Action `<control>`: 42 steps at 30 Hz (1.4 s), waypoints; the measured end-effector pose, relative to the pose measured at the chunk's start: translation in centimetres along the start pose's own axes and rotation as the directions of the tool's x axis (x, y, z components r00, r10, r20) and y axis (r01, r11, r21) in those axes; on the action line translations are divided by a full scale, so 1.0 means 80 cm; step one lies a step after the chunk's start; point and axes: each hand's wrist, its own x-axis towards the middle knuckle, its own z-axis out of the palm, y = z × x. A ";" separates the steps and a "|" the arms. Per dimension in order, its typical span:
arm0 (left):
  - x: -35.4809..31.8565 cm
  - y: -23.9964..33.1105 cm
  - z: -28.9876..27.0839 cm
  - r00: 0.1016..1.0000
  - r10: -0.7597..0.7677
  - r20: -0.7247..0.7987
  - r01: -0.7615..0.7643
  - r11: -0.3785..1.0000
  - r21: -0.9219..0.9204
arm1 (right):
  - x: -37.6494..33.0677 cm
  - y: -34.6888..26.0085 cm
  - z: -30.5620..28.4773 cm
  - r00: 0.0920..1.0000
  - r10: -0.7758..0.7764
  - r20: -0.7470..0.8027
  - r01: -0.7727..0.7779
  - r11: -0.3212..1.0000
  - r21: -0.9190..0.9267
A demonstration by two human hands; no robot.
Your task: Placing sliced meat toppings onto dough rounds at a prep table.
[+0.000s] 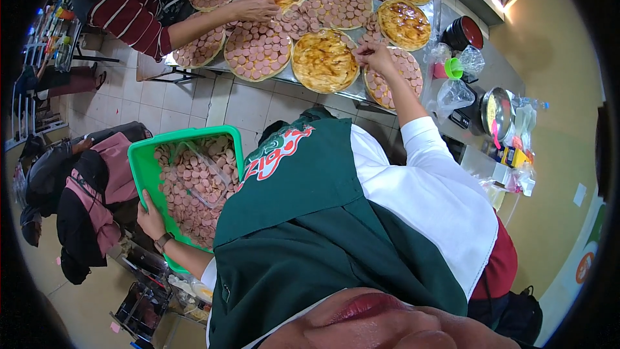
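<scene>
The left hand (152, 220) clasps the green plastic tray (143, 167) of pink sausage slices. The right hand (376, 57) pinches one slice over a round sauced pizza base (324, 59) on the tabletop (361, 92); placing it neatly seems due.

The floor (194, 100) is laid with pale square tiles with dark joints, turning to plain beige lower left. A metal worktop (361, 90) runs across the top, its thin dark legs on the tiles. A yellowish wall (549, 220) rises on the right, with bright light striking it near the top corner. At far left stands a rack (39, 32) of small coloured items, and dark and pink bags (90, 200) are piled beside it.
</scene>
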 end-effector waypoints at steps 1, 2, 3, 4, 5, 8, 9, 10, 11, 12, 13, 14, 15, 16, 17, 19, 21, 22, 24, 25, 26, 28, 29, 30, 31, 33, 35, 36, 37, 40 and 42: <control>0.002 0.000 0.000 1.000 0.007 0.011 -0.006 1.000 -0.006 | -0.004 0.003 0.005 1.000 0.001 -0.002 -0.001 1.000 0.000; 0.003 -0.001 0.000 1.000 0.006 0.011 -0.006 1.000 -0.005 | -0.009 0.003 0.013 0.997 -0.061 -0.040 0.058 0.996 -0.071; 0.003 -0.002 0.000 1.000 0.023 0.009 -0.022 1.000 -0.017 | -0.013 0.002 0.019 0.989 -0.126 -0.074 0.114 0.983 -0.144; 0.004 -0.003 0.001 0.999 0.039 0.006 -0.039 0.999 -0.028 | -0.015 -0.001 0.023 0.989 -0.126 -0.073 0.114 0.983 -0.143; 0.005 -0.004 0.001 0.999 0.040 0.006 -0.040 0.999 -0.028 | -0.017 -0.002 0.026 0.982 -0.149 -0.112 0.110 0.950 -0.293; 0.007 -0.006 0.002 1.000 0.016 0.006 -0.016 1.000 -0.026 | -0.014 0.000 0.023 0.975 -0.167 -0.145 0.098 0.915 -0.392; 0.007 -0.006 0.001 1.000 0.024 0.006 -0.023 1.000 -0.012 | -0.013 0.001 0.021 0.977 -0.157 -0.142 0.099 0.932 -0.348; 0.008 -0.007 0.001 0.999 0.031 0.007 -0.031 1.000 0.003 | -0.012 0.003 0.019 0.977 -0.156 -0.143 0.098 0.932 -0.348; 0.008 -0.008 -0.001 1.000 0.030 0.007 -0.030 1.000 0.005 | -0.013 -0.003 0.019 0.963 -0.210 -0.171 0.133 0.917 -0.375; 0.008 -0.009 -0.002 0.999 0.033 -0.001 -0.033 0.999 0.009 | -0.014 -0.009 0.019 0.944 -0.263 -0.198 0.166 0.900 -0.404; 0.008 -0.010 -0.003 0.999 0.036 -0.008 -0.035 0.999 0.013 | -0.015 -0.015 0.020 0.945 -0.263 -0.196 0.167 0.900 -0.403; 0.008 -0.011 -0.003 0.999 0.035 -0.007 -0.035 0.999 0.013 | -0.017 -0.023 0.021 0.939 -0.307 -0.157 0.198 0.853 -0.484; 0.008 -0.011 -0.003 0.999 0.037 -0.002 -0.037 0.999 0.010 | -0.017 -0.027 0.022 0.931 -0.347 -0.114 0.228 0.797 -0.559; 0.008 -0.012 -0.003 0.999 0.039 0.003 -0.039 0.999 0.008 | -0.016 -0.026 0.024 0.931 -0.347 -0.113 0.229 0.797 -0.559; 0.008 -0.011 -0.003 0.999 0.039 0.002 -0.039 0.999 0.008 | -0.014 -0.023 0.026 0.923 -0.368 -0.113 0.228 0.759 -0.610; 0.009 -0.007 -0.004 0.999 0.048 0.000 -0.048 0.999 0.001 | -0.007 -0.014 0.030 0.914 -0.389 -0.112 0.225 0.718 -0.658; 0.009 -0.007 -0.004 0.999 0.045 -0.003 -0.044 0.999 0.011 | -0.001 -0.007 0.030 0.901 -0.405 -0.154 0.232 0.752 -0.617; 0.009 -0.007 -0.003 0.999 0.043 -0.005 -0.042 0.999 0.021 | 0.001 -0.003 0.028 0.901 -0.405 -0.155 0.232 0.752 -0.617; 0.006 -0.008 -0.005 0.999 0.037 -0.007 -0.037 0.999 0.016 | -0.003 -0.016 0.028 0.876 -0.450 -0.170 0.222 0.692 -0.687; 0.005 -0.008 -0.006 0.999 0.034 -0.007 -0.034 0.999 0.009 | -0.005 -0.019 0.026 0.877 -0.450 -0.168 0.223 0.692 -0.687; 0.005 -0.009 -0.006 0.999 0.033 -0.008 -0.033 0.999 0.009 | -0.006 -0.023 0.022 0.892 -0.399 -0.211 0.220 0.794 -0.567; 0.006 -0.010 -0.005 0.999 0.034 -0.012 -0.034 0.999 0.025 | -0.009 -0.021 0.012 0.907 -0.342 -0.245 0.212 0.876 -0.434; 0.006 -0.010 -0.006 0.999 0.034 -0.012 -0.034 0.999 0.026 | -0.013 -0.019 0.003 0.945 -0.284 -0.162 0.217 0.915 -0.340; 0.005 -0.010 -0.006 1.000 0.022 -0.009 -0.021 1.000 0.022 | -0.016 -0.018 -0.001 0.971 -0.231 -0.070 0.208 0.947 -0.243; 0.005 -0.010 -0.007 1.000 0.009 -0.005 -0.009 1.000 0.018 | -0.019 -0.015 0.001 0.971 -0.229 -0.069 0.207 0.948 -0.243; 0.004 -0.003 -0.010 1.000 0.011 -0.009 -0.011 0.999 0.031 | -0.035 -0.014 0.011 0.980 -0.191 0.065 0.200 0.958 -0.208; 0.007 -0.004 -0.011 1.000 0.013 -0.013 -0.012 0.999 0.042 | -0.051 -0.022 0.023 0.977 -0.215 -0.006 0.198 0.908 -0.370; 0.011 -0.008 -0.009 1.000 0.021 -0.006 -0.021 0.999 0.037 | -0.056 -0.027 0.027 0.965 -0.252 -0.069 0.180 0.834 -0.522; 0.013 -0.011 -0.008 1.000 0.030 0.001 -0.030 0.999 0.032 | -0.056 -0.025 0.028 0.934 -0.352 -0.063 0.237 0.740 -0.629; 0.014 -0.008 -0.009 1.000 0.029 0.008 -0.029 0.999 0.025 | -0.059 -0.028 0.036 0.920 -0.388 -0.051 0.266 0.716 -0.646; 0.013 -0.006 -0.009 0.999 0.038 0.001 -0.038 0.999 0.023 | -0.054 -0.027 0.032 0.932 -0.359 -0.046 0.258 0.749 -0.610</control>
